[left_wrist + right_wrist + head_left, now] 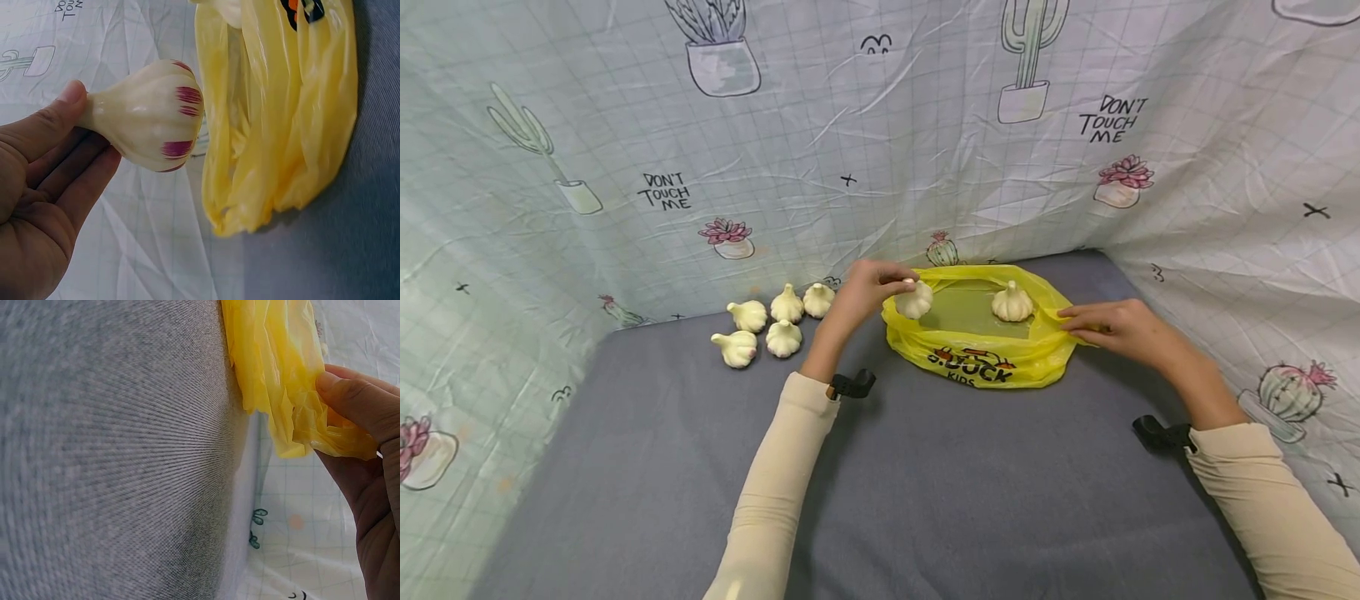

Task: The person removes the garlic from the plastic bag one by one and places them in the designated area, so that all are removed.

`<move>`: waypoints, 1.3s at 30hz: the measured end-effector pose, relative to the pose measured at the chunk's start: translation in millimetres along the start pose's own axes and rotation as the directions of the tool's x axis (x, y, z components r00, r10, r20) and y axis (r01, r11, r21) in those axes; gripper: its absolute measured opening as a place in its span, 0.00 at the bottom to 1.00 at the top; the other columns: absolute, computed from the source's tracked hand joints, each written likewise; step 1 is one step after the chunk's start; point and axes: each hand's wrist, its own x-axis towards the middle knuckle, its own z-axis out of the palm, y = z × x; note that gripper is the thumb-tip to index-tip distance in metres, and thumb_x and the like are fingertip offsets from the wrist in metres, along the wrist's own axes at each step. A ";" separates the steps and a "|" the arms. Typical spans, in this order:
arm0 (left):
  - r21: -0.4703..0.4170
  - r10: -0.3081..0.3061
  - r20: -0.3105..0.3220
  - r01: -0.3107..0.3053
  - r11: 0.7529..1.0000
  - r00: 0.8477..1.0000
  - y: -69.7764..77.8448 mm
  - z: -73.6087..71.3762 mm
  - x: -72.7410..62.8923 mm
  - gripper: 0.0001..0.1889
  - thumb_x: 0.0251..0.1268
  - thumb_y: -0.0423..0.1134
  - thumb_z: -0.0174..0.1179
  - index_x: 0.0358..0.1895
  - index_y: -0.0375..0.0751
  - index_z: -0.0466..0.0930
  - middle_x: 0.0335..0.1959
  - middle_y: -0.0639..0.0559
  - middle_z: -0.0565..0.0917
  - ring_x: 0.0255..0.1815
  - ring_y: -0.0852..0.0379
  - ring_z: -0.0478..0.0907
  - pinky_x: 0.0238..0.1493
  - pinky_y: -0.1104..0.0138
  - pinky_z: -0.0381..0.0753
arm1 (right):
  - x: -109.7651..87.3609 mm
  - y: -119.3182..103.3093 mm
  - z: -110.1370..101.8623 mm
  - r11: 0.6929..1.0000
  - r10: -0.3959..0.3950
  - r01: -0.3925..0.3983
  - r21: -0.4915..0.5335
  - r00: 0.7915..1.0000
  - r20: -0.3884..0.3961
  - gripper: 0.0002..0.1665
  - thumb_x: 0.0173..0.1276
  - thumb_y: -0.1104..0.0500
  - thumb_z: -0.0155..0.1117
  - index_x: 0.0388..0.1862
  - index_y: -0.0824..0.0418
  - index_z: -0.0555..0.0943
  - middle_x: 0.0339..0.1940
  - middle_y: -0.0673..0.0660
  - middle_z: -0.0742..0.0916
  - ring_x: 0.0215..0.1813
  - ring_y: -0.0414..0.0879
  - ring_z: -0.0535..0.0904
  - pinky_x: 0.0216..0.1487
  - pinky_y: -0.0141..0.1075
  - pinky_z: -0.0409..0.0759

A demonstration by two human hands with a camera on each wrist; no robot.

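My left hand pinches a garlic bulb by its stem, over the left end of a yellow plastic bag. The bulb is cream with purple streaks near its base. My right hand grips the bag's right edge between thumb and fingers; in the right wrist view the thin yellow plastic bunches in that pinch. The bag's mouth faces up, held wide. Another garlic bulb sits inside it, stem upward, towards the right.
Several more garlic bulbs stand or lie in a cluster on the grey table cloth, left of the bag. A pale curtain with cactus drawings hangs behind the table and along its sides.
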 end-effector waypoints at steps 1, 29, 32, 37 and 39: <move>0.001 -0.003 -0.005 0.003 1.000 1.000 -0.6 -1.4 -1.5 0.10 0.70 0.41 0.66 0.49 0.44 0.91 0.48 0.50 0.90 0.50 0.56 0.85 0.52 0.63 0.83 | -0.2 0.0 -0.2 1.000 0.002 -0.002 0.001 1.000 -0.001 0.22 0.44 0.76 0.78 0.40 0.61 0.92 0.45 0.59 0.91 0.41 0.43 0.89 0.33 0.22 0.78; 0.078 0.009 -0.055 -0.004 0.997 0.998 -11.0 -29.7 -34.2 0.10 0.69 0.38 0.67 0.48 0.39 0.91 0.43 0.48 0.91 0.43 0.54 0.87 0.46 0.61 0.85 | 1.3 -3.8 -4.4 1.000 0.007 -0.007 0.010 1.000 -0.001 0.21 0.44 0.76 0.78 0.40 0.62 0.92 0.45 0.60 0.91 0.42 0.45 0.90 0.34 0.21 0.76; 0.083 0.007 -0.042 -0.003 0.997 0.999 -12.6 -30.0 -35.8 0.10 0.69 0.38 0.67 0.48 0.40 0.91 0.44 0.48 0.91 0.44 0.54 0.87 0.47 0.61 0.85 | 0.9 -3.4 -4.4 1.000 0.007 -0.007 0.014 1.000 -0.006 0.20 0.46 0.75 0.78 0.40 0.62 0.92 0.45 0.60 0.91 0.42 0.44 0.89 0.32 0.22 0.75; 0.105 -0.007 -0.027 0.010 0.994 1.000 -15.7 -30.4 -40.1 0.11 0.69 0.40 0.67 0.48 0.42 0.91 0.45 0.49 0.91 0.44 0.56 0.87 0.47 0.61 0.86 | 1.2 -3.4 -5.2 1.000 0.002 -0.002 0.015 1.000 -0.008 0.20 0.47 0.75 0.78 0.40 0.61 0.92 0.45 0.60 0.91 0.42 0.43 0.89 0.32 0.23 0.75; 0.108 -0.006 -0.027 0.009 0.994 1.000 -17.2 -31.3 -41.6 0.11 0.70 0.41 0.66 0.49 0.41 0.91 0.45 0.50 0.90 0.44 0.56 0.87 0.47 0.61 0.85 | 2.0 -3.6 -5.9 1.000 0.004 -0.004 0.015 1.000 -0.007 0.20 0.46 0.75 0.78 0.40 0.62 0.92 0.45 0.61 0.91 0.41 0.43 0.89 0.31 0.23 0.74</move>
